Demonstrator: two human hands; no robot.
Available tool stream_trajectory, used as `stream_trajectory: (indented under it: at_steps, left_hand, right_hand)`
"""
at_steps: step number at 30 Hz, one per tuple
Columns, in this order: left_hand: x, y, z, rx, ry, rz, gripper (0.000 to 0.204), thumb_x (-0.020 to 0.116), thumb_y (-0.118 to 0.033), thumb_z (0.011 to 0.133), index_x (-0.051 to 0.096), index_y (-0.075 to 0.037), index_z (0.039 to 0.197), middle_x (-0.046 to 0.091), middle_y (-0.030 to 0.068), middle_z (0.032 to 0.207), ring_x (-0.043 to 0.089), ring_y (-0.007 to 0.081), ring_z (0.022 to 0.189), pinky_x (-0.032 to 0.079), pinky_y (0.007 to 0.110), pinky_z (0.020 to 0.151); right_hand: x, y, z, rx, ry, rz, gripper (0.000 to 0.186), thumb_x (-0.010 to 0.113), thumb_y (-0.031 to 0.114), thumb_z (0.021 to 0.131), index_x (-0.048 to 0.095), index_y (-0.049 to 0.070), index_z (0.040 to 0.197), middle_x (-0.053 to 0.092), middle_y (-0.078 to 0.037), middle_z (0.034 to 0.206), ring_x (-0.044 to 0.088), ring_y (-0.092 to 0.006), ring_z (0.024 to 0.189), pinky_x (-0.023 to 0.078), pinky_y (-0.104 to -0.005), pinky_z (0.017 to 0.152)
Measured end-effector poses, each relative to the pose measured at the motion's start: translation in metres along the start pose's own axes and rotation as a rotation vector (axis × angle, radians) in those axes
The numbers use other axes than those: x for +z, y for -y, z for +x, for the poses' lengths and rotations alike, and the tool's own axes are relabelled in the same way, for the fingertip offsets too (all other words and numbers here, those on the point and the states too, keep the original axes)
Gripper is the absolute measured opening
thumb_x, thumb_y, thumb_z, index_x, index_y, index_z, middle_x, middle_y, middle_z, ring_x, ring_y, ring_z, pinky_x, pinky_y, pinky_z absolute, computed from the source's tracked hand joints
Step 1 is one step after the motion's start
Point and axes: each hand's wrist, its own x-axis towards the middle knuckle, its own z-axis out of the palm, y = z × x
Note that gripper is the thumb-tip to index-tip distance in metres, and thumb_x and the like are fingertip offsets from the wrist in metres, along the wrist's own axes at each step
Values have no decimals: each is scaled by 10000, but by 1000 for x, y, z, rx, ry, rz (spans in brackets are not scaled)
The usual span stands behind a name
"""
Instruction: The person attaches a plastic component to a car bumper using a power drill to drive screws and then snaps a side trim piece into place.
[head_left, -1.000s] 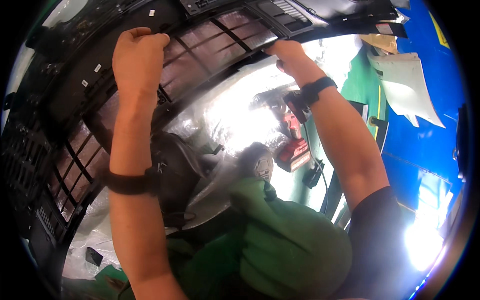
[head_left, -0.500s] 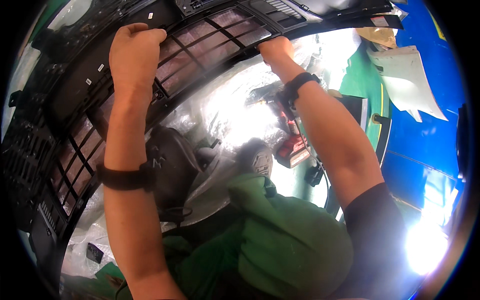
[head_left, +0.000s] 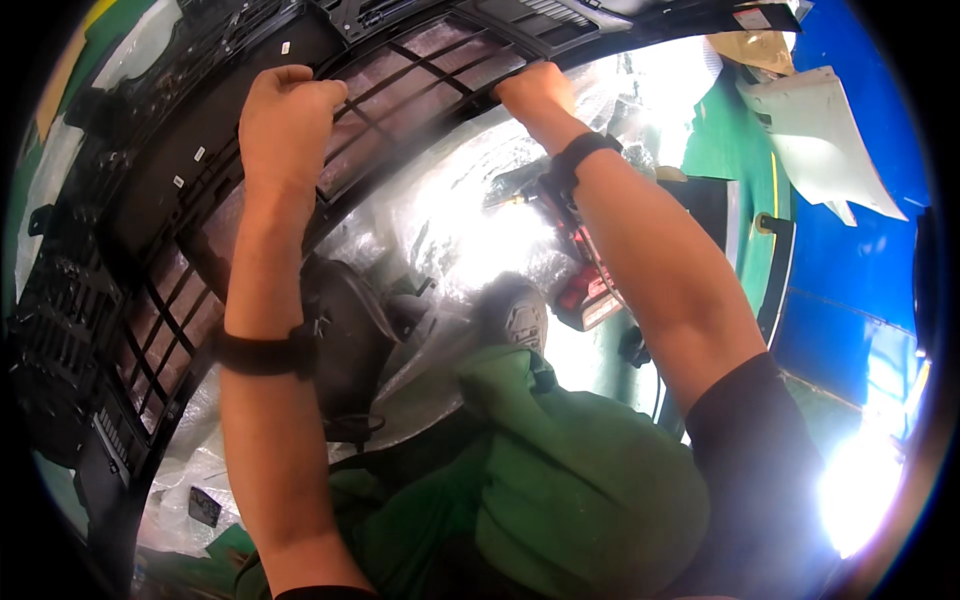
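Note:
A long curved black plastic panel arches across the far and left side, its openings crossed by a grid of thin bars. My left hand is closed over the panel, with thumb and fingers curled together beside a grid opening. What lies inside those fingers is hidden. Farther right, my right hand is closed round the panel's near edge, the fingertips out of sight behind it. Each wrist wears a black band. Pinkish wrapping shows through the grid.
Shiny clear plastic wrap lies below the panel. A red and black power tool is under my right forearm, near a cable. My shoe and green trousers are below. A curved white sheet stands at right by the blue floor.
The view has shifted slightly. My left hand has moved a little right along the panel, while my right hand has stayed closed on its edge.

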Motion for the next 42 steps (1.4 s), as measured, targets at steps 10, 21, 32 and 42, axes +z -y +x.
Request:
stream_trajectory:
  at_steps: [10, 21, 32, 42]
  left_hand:
    - [1, -16, -11, 6, 6, -32, 524, 696, -223, 802, 606, 71, 1226, 657, 168, 1149, 603, 248, 1099, 448, 358, 968]
    - [2, -9, -8, 24, 14, -46, 540, 701, -245, 806, 610, 58, 1243, 663, 172, 1144, 611, 266, 1098, 443, 365, 975]
    - [-8, -9, -11, -30, -3, -30, 456, 699, -193, 811, 638, 56, 1188, 663, 136, 1103, 602, 231, 1027, 429, 339, 961]
    - [12, 9, -12, 208, 185, 204, 207, 692, -96, 868, 708, -6, 1053, 680, 39, 947, 604, 127, 883, 479, 274, 816]
  right_hand:
    - [16, -13, 2, -67, -137, -5, 277, 737, 275, 775, 780, 52, 934, 756, -163, 973, 722, -335, 955, 563, -408, 855]
    - [10, 1, -13, -112, -120, -185, 235, 684, 244, 828, 780, 65, 946, 752, -170, 998, 722, -348, 985, 572, -412, 869]
    - [2, 6, -4, -44, -82, -194, 279, 682, 216, 837, 758, 28, 1029, 741, -175, 1116, 707, -323, 1093, 560, -390, 940]
    - [-18, 2, -7, -120, 18, -187, 251, 624, 183, 858, 764, 51, 1020, 740, -184, 1107, 709, -335, 1077, 563, -398, 924]
